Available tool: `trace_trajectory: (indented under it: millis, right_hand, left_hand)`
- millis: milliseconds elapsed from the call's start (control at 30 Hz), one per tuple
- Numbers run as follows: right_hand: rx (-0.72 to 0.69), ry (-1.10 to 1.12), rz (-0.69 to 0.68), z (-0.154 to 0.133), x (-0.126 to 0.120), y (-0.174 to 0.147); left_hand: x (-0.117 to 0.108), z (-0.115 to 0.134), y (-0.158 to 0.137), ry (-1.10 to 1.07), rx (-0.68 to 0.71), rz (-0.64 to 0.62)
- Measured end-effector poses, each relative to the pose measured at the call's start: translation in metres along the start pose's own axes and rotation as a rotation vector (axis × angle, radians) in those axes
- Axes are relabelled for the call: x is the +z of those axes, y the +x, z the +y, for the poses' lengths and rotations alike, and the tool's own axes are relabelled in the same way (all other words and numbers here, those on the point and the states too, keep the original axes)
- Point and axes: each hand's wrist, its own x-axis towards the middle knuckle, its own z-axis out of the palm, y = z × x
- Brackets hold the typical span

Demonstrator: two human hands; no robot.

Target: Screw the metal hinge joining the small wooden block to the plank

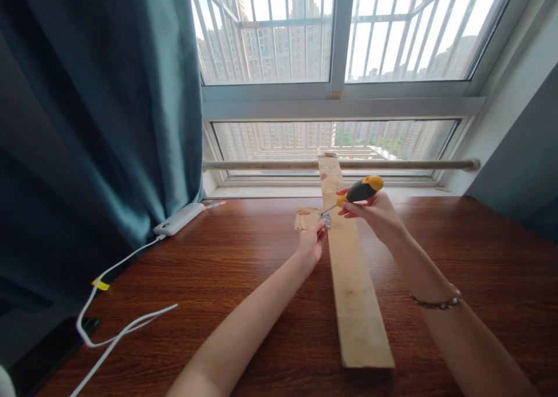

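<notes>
A long pale wooden board (355, 292) lies lengthwise on the table, its far end reaching the metal rail. A short wooden piece (304, 218) with a rough, splintered face sits against its left side. A small silver metal hinge (328, 219) with holes spans the joint between them. My left hand (311, 243) is closed, thumb and fingertips pinching at the hinge's near edge; whether a screw is also between them is hidden. My right hand (375, 211) grips a yellow and dark grey screwdriver (361, 190), tilted, its shaft pointing down left with the tip at the hinge.
The brown wood-grain table (244, 269) runs up to the window sill. A metal rail (270, 165) crosses before the barred window. On the left, a white power strip (179, 218) trails a white cable (115, 264) beside a dark blue curtain (126, 95).
</notes>
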Motion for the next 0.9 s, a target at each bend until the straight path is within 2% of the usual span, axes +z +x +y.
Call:
trace_trajectory:
  millis: [67, 200, 367, 767, 900]
  right_hand:
    - [-0.02, -0.099, 0.066, 0.0, -0.001, 0.0]
    - [-0.156, -0.491, 0.324, 0.008, 0.003, -0.001]
    - [-0.237, -0.536, 0.494, 0.009, 0.004, -0.003]
    - [-0.221, -0.612, 0.459, 0.01, 0.0, -0.001]
    - [-0.251, -0.634, 0.486, 0.014, 0.002, 0.0]
  left_hand:
    - [0.0, 0.0, -0.001, 0.002, -0.006, 0.01]
    - [0.002, 0.001, -0.004, -0.002, -0.028, 0.036]
    - [0.002, 0.001, -0.005, -0.012, -0.041, 0.026]
    - [-0.001, -0.002, -0.001, 0.009, -0.036, 0.019]
    - [-0.002, -0.003, -0.002, -0.008, -0.044, 0.013]
